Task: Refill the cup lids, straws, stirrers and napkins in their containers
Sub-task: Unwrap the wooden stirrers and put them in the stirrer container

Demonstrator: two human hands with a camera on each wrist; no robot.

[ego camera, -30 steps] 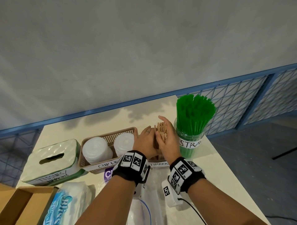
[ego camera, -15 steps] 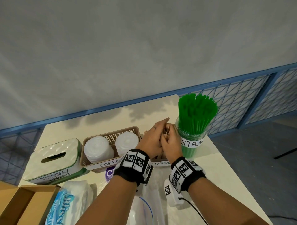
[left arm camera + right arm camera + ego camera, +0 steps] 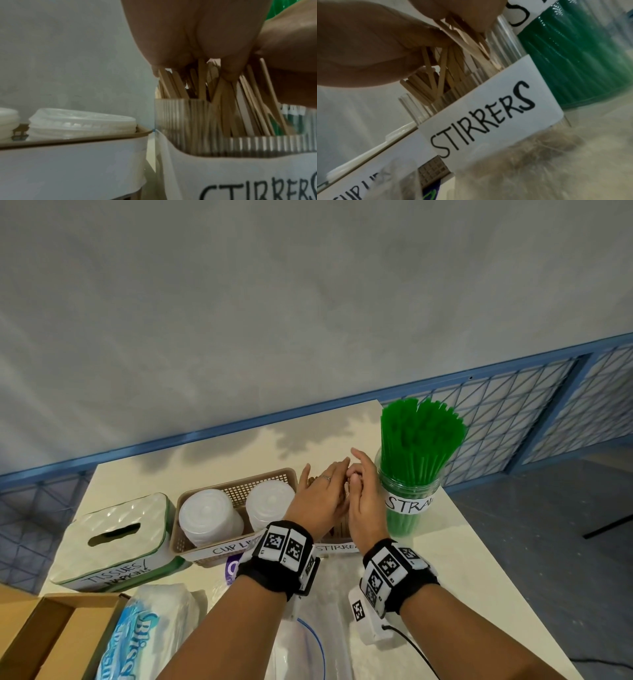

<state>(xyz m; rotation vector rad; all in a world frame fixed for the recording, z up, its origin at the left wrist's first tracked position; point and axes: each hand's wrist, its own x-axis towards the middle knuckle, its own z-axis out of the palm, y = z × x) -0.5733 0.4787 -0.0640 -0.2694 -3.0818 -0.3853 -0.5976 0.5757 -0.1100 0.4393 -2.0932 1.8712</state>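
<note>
Wooden stirrers (image 3: 223, 102) stand in the ribbed holder (image 3: 240, 144), between lid basket (image 3: 270, 479) and straw jar (image 3: 407, 508). Left hand (image 3: 318, 501) and right hand (image 3: 364, 508) cup the bundle's tops, fingers pressed together, probably to settle it upright.

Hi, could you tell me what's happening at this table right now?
A person is restocking a drinks station. Both hands, left hand and right hand, are together over the clear container labelled STIRRERS, settling wooden stirrers into it. Beside it, the jar of green straws is packed full and the brown basket holds two stacks of cup lids.
</note>
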